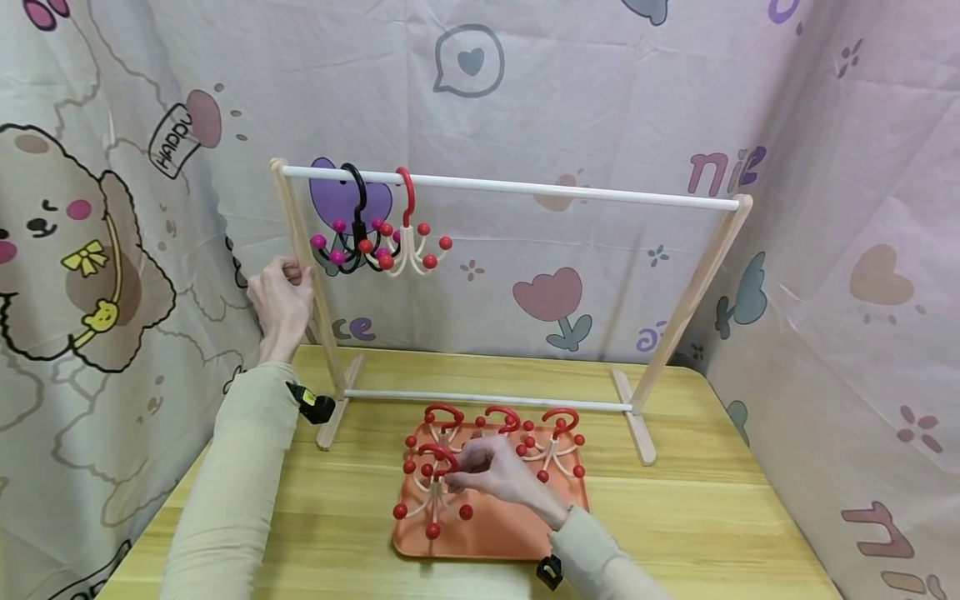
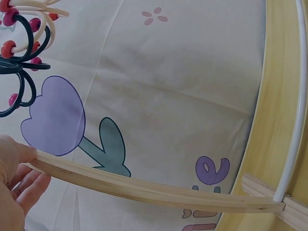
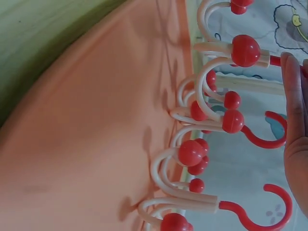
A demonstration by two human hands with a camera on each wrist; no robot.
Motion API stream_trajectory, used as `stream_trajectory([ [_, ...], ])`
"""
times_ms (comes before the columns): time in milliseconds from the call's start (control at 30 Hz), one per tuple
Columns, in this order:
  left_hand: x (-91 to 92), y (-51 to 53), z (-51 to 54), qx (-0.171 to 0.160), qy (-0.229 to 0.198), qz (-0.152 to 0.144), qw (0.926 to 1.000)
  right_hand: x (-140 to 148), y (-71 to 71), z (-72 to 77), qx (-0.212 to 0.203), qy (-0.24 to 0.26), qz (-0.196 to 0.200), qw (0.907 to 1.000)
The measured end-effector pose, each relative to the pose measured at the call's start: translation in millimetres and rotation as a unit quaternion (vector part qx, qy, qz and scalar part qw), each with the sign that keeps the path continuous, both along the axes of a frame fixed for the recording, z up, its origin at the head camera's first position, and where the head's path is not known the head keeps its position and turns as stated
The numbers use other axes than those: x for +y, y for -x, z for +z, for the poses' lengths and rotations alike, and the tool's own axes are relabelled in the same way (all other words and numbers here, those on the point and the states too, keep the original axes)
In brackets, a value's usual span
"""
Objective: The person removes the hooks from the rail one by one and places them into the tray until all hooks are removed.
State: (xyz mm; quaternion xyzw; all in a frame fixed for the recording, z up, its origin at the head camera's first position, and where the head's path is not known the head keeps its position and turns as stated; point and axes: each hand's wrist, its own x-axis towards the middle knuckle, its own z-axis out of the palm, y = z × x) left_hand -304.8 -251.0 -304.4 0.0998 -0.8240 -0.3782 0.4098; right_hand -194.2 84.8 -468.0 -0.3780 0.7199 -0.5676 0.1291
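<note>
My left hand grips the left wooden upright of a hanger rack, thumb on one side and fingers on the other. My right hand pinches a red-hooked octopus hanger near its hook; its cream arms end in red balls. In the right wrist view, that hanger stands over the tray, its red stem meeting my fingertips. Behind it on the orange tray are three similar hangers, one at the right.
A black hanger with magenta balls and a red-and-cream hanger hang near the left end of the white top bar. A white lower bar joins the rack's feet on the wooden table. Printed curtains surround it.
</note>
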Motion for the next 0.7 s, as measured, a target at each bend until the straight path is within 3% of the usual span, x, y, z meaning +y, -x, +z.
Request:
stream_trajectory([
  [333, -1.5, 0.5, -2.9, 0.002, 0.000, 0.000, 1.0000, -2, -0.3, -7.5, 0.002, -0.051, -0.021, 0.9985],
  [533, -1.1, 0.7, -2.2, 0.000, -0.001, -0.002, 1.0000, -1, -0.6, -12.7, -0.023, -0.050, -0.014, 0.9984],
  [700, -1.4, 1.1, -1.7, 0.001, -0.002, -0.003, 1.0000, 0, 0.8, -15.5, -0.015, -0.050, -0.009, 0.9986],
])
